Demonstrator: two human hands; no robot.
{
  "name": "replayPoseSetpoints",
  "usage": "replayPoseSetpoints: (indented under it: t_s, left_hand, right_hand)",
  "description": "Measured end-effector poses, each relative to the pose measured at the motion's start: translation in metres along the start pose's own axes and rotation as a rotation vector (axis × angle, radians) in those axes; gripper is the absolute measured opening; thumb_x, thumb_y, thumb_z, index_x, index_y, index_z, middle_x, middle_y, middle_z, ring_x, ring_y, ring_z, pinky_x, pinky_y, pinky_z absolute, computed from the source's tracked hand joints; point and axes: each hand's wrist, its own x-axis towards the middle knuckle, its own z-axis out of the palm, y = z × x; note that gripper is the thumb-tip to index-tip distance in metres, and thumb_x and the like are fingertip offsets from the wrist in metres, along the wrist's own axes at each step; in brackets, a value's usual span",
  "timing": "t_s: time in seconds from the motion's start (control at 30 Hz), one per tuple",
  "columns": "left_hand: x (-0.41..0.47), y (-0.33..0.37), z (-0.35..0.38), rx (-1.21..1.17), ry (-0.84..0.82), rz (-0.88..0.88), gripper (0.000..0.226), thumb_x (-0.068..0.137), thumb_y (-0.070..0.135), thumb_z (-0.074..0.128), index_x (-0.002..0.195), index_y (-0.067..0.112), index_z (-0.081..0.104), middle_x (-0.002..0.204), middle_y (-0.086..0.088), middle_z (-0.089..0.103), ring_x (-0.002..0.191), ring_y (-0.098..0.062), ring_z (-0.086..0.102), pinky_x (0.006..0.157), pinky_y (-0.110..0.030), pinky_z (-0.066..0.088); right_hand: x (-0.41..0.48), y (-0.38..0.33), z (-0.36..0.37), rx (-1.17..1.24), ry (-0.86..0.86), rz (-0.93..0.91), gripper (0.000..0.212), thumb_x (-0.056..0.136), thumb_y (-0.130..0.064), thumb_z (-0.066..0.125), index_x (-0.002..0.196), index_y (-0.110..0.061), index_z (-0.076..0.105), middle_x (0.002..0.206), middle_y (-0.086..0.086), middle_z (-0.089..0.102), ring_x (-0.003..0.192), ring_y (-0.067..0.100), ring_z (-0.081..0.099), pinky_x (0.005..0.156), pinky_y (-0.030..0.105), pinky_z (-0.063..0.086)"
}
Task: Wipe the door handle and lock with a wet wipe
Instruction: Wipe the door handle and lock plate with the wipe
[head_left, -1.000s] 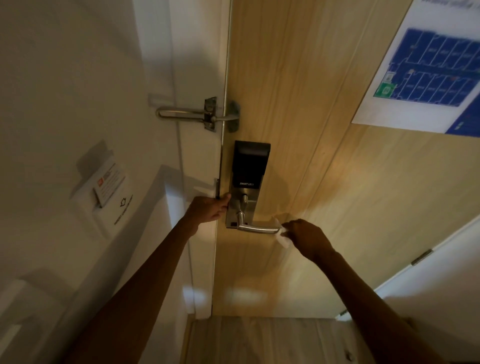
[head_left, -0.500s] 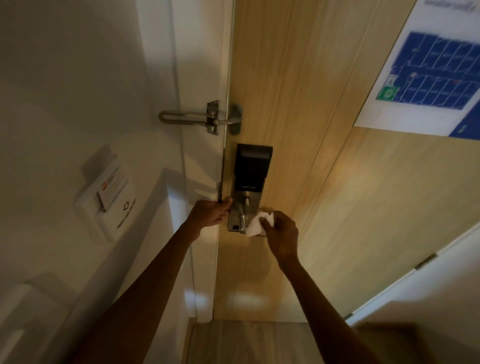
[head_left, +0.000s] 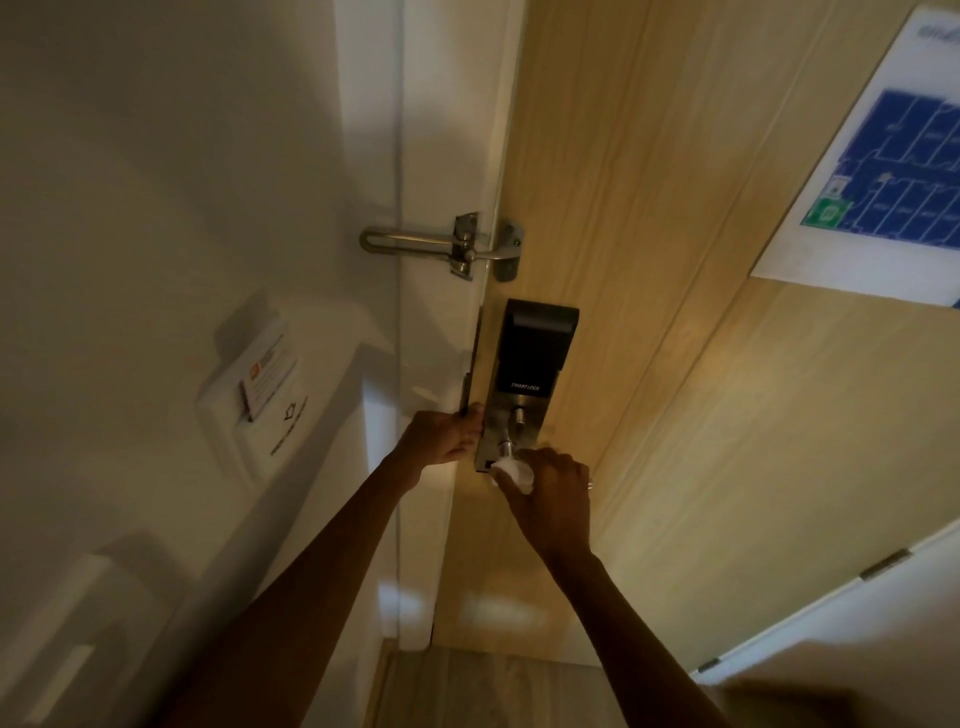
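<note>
Now I am watching my right hand (head_left: 556, 493) clenching the wet wipe (head_left: 515, 472) around the door handle (head_left: 506, 448), my left hand (head_left: 444, 436) gripping the door edge (head_left: 479, 338); handle wiping is progressing, the lock (head_left: 537, 353) above seemingly awaiting its turn.

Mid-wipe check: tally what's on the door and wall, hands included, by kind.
Locks: 2, smart lock, swing-bar guard
Handles: 1, door handle
Wipes: 1, wet wipe
Card holders: 1, key-card holder
Posters: 1, floor plan
Hands: 2, left hand gripping door, right hand
Total: 8
</note>
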Motion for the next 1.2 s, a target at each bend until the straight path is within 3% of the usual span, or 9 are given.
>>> replayPoseSetpoints:
  t_s: [0.17,0.3,0.6,0.73,0.87,1.07,1.2]
  left_hand:
    - [0.004,-0.003,-0.001,0.008,0.02,0.0,0.058,0.086,0.051,0.064,0.112,0.0,0.066,0.105,-0.015,0.071,0.094,-0.024,0.067,0.09,-0.034,0.053]
    - [0.004,-0.005,-0.003,0.011,0.026,0.004,0.056,0.082,0.056,0.066,0.111,0.008,0.069,0.109,-0.006,0.075,0.094,-0.014,0.072,0.078,-0.024,0.058]
    - [0.001,-0.004,-0.003,0.013,-0.007,0.053,0.052,0.085,0.053,0.062,0.115,0.011,0.066,0.109,-0.004,0.072,0.098,-0.013,0.071,0.08,-0.023,0.059]
    - [0.004,-0.004,-0.001,-0.005,-0.016,0.086,0.038,0.089,0.046,0.06,0.105,0.012,0.067,0.101,-0.004,0.072,0.089,-0.013,0.07,0.07,-0.019,0.058]
    - [0.005,0.004,0.001,0.007,0.006,0.158,0.028,0.093,0.035,0.058,0.097,0.009,0.067,0.089,-0.003,0.072,0.075,-0.007,0.071,0.064,-0.016,0.058]
    - [0.007,0.012,0.003,0.054,0.06,0.268,0.023,0.091,0.036,0.062,0.085,0.016,0.072,0.087,-0.006,0.074,0.085,-0.021,0.073,0.076,-0.025,0.06]
    - [0.016,0.014,0.001,0.119,0.165,0.279,0.044,0.083,0.051,0.067,0.078,0.008,0.076,0.08,-0.016,0.076,0.082,-0.032,0.074,0.082,-0.048,0.06]
  right_hand:
    - [0.004,-0.004,0.009,0.016,-0.071,0.08,0.032,0.082,-0.044,0.068,0.107,-0.025,0.066,0.108,-0.002,0.068,0.1,0.019,0.059,0.09,0.034,0.038]
    - [0.003,0.01,0.007,0.012,-0.111,0.016,0.024,0.084,-0.043,0.065,0.104,-0.029,0.064,0.105,-0.005,0.066,0.097,0.018,0.058,0.085,0.028,0.033]
    - [0.001,0.067,-0.035,-0.028,-0.183,-0.056,0.027,0.085,-0.043,0.065,0.108,-0.029,0.066,0.102,-0.008,0.071,0.088,0.009,0.063,0.089,0.034,0.046]
    - [0.006,0.09,-0.065,-0.024,-0.22,0.006,0.011,0.085,-0.037,0.068,0.095,-0.033,0.072,0.088,-0.007,0.072,0.076,0.01,0.063,0.07,0.033,0.051]
    - [0.012,0.084,-0.079,0.11,-0.051,0.122,0.019,0.085,-0.037,0.07,0.095,-0.022,0.074,0.091,-0.002,0.071,0.081,0.016,0.065,0.069,0.03,0.05]
    - [0.023,0.018,-0.044,0.328,0.005,0.203,0.016,0.083,-0.029,0.072,0.094,-0.019,0.075,0.097,-0.003,0.073,0.084,0.009,0.064,0.069,0.011,0.038]
    - [0.023,-0.011,-0.016,0.364,0.061,0.338,0.023,0.08,-0.03,0.076,0.101,-0.022,0.071,0.093,-0.003,0.075,0.074,0.008,0.068,0.062,0.013,0.044]
